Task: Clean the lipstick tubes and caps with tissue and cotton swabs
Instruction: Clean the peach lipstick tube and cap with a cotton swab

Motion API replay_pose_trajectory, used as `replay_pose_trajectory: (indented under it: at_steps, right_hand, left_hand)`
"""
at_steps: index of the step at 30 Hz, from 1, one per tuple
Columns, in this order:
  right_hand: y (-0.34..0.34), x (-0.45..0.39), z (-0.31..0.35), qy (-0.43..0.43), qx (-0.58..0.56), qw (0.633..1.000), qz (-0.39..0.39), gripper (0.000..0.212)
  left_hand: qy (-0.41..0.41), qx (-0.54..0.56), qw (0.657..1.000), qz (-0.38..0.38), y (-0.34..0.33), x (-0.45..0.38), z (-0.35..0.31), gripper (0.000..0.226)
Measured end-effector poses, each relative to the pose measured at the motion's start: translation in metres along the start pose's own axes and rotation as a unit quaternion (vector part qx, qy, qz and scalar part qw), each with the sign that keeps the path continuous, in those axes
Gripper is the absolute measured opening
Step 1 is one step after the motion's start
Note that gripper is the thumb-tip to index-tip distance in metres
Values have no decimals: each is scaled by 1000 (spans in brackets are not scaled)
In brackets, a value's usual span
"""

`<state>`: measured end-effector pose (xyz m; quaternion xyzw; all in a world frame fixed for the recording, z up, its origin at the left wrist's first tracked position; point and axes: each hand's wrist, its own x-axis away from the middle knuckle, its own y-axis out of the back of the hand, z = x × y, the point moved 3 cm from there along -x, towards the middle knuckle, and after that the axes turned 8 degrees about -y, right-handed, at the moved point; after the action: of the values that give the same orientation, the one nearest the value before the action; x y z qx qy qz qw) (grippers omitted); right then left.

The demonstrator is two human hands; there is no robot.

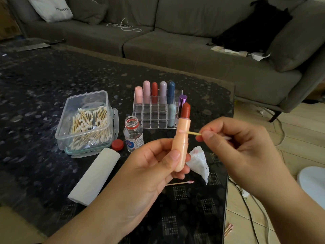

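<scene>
My left hand (149,166) grips an uncapped peach lipstick tube (182,141) upright, its red-brown stick raised at the top. My right hand (233,147) pinches a cotton swab (192,132) by its wooden stem, and the swab's pink-stained tip touches the side of the tube. A crumpled tissue (199,162) with pink marks lies on the table just behind the tube. A used swab (181,183) lies below it.
A clear organiser (154,113) holds several capped lipsticks. A plastic box of cotton swabs (86,120), an open small bottle (132,134), its red cap (117,144) and a tissue roll (95,175) stand on the dark table (44,76). A grey sofa (175,50) is behind.
</scene>
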<state>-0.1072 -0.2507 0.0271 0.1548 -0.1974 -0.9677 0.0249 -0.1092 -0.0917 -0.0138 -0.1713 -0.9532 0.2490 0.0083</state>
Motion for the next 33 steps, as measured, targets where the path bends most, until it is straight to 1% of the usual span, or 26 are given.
replay_pose_trajectory:
  at_steps: [3,9,13,15,17,19,22,24,27,31,33]
  right_hand:
    - [2,-1,-1,1,5,1000,-25,21]
    - [-4,-1,-1,-6,5,1000,10,20]
    - [0,-1,1,-9,11,999,-38,17]
    - [-1,-1,2,-17,11,999,-26,17]
    - [-5,1,2,-27,6,1000,3,18]
    - [-6,1,2,-28,6,1000,3,18]
    - [-1,0,2,-17,24,999,-37,18]
    - [-3,0,2,-17,16,999,-28,18]
    - [-8,1,1,-14,20,1000,5,17]
    - [-9,0,2,-14,25,1000,8,15]
    - [-9,1,2,-11,28,1000,6,15]
  left_hand:
    - [-7,-25,1000,5,1,0,0,33]
    - [-16,-70,997,-1,3,-1,1,33]
    - [-22,-92,996,-3,3,-1,2,35]
    - [-23,-95,995,-5,2,-1,3,30]
    - [-24,-96,995,-3,2,-1,3,25]
    - [-26,-96,995,-3,1,-1,2,25]
    - [-24,-78,997,-1,-2,0,-1,35]
    - [-18,-74,997,1,-5,1,0,34]
    - [-11,-60,998,-7,-4,0,1,29]
    - [-5,6,1000,-23,-4,-1,0,11]
    - [2,40,999,-29,-3,-2,1,13]
